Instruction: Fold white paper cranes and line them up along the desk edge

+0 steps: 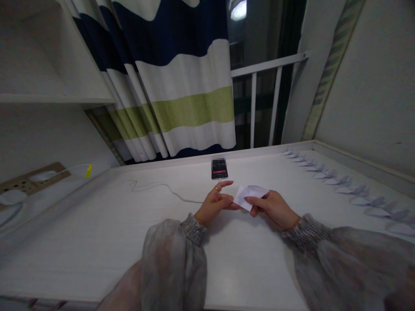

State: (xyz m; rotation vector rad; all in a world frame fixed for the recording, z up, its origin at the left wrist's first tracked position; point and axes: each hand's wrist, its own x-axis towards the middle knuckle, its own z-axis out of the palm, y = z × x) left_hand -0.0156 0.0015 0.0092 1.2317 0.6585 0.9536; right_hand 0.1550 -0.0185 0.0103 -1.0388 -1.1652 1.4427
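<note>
- Folded white paper [255, 191]: angular, creased, below and right of frame centre.
- White tabletop [113, 242]: faintly streaked; pointed paper pieces [360, 190] line the frame's right.
- Sleeves [171, 259]: sheer, mottled grey, gathered cuffs.
- Left hand [214, 205]: pinches the paper's left corner, one finger raised.
- Right hand [276, 208]: pinches its right part, thumb on top.

Wht desk [97, 242]: phone [219, 174], cable [171, 191], folded papers [343, 190] (row, R side).
</note>
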